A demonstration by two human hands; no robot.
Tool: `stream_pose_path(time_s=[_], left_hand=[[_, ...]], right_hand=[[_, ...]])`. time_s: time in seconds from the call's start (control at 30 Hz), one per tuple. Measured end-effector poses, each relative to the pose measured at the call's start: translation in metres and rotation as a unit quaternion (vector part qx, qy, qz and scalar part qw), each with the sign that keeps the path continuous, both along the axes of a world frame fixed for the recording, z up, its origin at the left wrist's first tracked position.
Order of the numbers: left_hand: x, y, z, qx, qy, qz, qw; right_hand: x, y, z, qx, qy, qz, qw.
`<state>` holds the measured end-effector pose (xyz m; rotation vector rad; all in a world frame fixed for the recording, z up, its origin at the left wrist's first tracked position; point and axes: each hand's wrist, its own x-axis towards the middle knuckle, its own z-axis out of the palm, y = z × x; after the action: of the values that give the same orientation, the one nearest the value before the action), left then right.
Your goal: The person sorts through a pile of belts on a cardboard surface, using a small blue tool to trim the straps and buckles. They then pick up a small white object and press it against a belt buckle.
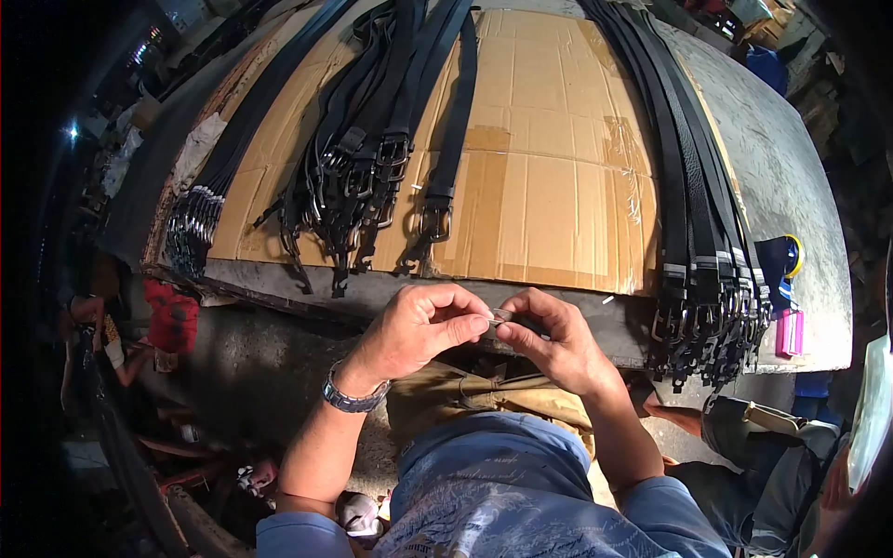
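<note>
Just off the near edge of the table, the left hand and right hand meet in front of the body, fingertips close together. Between them is a small, thin, pale piece, pinched by thumb and fingers from both sides; it is too small to tell what it is. A dark wristwatch circles the left wrist. Beyond the hands, a sheet of cardboard covers much of the tabletop. A single black belt lies on it, buckle toward the person, just beside a tangled middle bundle of belts. To the left is a neater left bundle, its buckles grouped together; along the cardboard's right side runs a right bundle, with buckles at the table's near edge. Beside those buckles stands a pink object. At the lower right, another person's legs are partly visible.
</note>
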<state>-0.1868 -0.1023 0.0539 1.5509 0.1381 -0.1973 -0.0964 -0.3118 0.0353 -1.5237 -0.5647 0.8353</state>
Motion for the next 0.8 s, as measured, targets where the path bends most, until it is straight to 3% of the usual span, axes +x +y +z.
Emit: stream_pose_path(time_s=[0.2, 0.8], left_hand=[[-0.001, 0.004, -0.001, -0.055, -0.006, -0.045, 0.997], [0.005, 0.011, 0.000, -0.033, 0.035, -0.084, 0.995]], right_hand=[[-0.002, -0.003, -0.001, 0.008, 0.009, 0.019, 1.000], [-0.004, -0.004, 0.000, -0.002, -0.014, 0.025, 1.000]])
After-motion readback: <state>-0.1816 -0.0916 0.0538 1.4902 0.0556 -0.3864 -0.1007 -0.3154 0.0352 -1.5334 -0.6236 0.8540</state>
